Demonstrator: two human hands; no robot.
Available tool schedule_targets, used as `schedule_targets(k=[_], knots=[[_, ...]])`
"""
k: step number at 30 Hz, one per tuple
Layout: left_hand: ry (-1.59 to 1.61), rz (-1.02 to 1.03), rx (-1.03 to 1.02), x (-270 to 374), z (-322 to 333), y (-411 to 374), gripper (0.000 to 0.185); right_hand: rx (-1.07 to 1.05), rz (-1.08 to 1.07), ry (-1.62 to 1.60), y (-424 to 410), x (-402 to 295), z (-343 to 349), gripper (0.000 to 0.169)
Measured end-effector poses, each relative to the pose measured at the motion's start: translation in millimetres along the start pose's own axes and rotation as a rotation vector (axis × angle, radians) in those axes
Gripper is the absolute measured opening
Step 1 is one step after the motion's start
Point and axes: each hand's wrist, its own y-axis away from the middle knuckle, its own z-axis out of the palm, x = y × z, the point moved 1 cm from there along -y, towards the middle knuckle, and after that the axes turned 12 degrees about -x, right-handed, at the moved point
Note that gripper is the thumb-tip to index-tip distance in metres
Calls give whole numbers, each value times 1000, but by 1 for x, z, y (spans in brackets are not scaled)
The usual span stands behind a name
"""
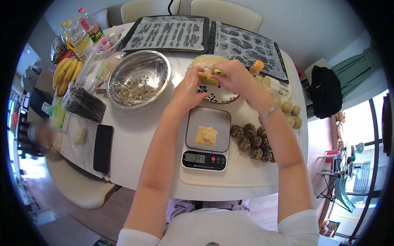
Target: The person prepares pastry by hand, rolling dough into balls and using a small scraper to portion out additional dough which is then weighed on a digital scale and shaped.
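Beyond the scale, a mass of yellow dough [207, 60] under plastic wrap rests at a flower-patterned dish [220, 92]. My left hand [188, 87] reaches to the dough's near left side, its thumb near the dish; whether its fingers grip anything is hidden. Held in my right hand [231, 75] is a small green tool [219, 72], whose lower part lies against the dough's near edge. Closer to me, flat yellow dough pieces [207, 135] sit on the digital kitchen scale [205, 161], which has a lit reading.
Several dark, coarse balls [255, 141] lie right of the scale on a cream mat [240, 178], with smooth greenish balls [287, 107] farther back. Left stands a film-covered steel bowl [147, 69]. Two lined baking trays [167, 33] span the back. A phone [103, 148] lies left.
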Motion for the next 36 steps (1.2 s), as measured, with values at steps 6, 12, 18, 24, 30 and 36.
schedule_targets(k=[6, 12, 18, 24, 30, 36], knots=[[-102, 24, 63, -9, -2, 1, 62, -240, 78, -31, -24, -1, -2, 7], [9, -84, 7, -13, -4, -3, 61, -375, 317, -431, -27, 9, -19, 11], [-40, -139, -7, -16, -2, -4, 54, -404, 346, -536, -31, 11, -21, 14], [-162, -249, -22, 5, -10, 3, 49, -423, 437, -632, -31, 15, -23, 14], [-305, -68, 134, 16, 2, 8, 45, -354, 516, -761, -24, 18, -17, 17], [-383, 141, 174, 19, 5, 6, 33, -198, 567, -942, 4, 12, -23, 20]])
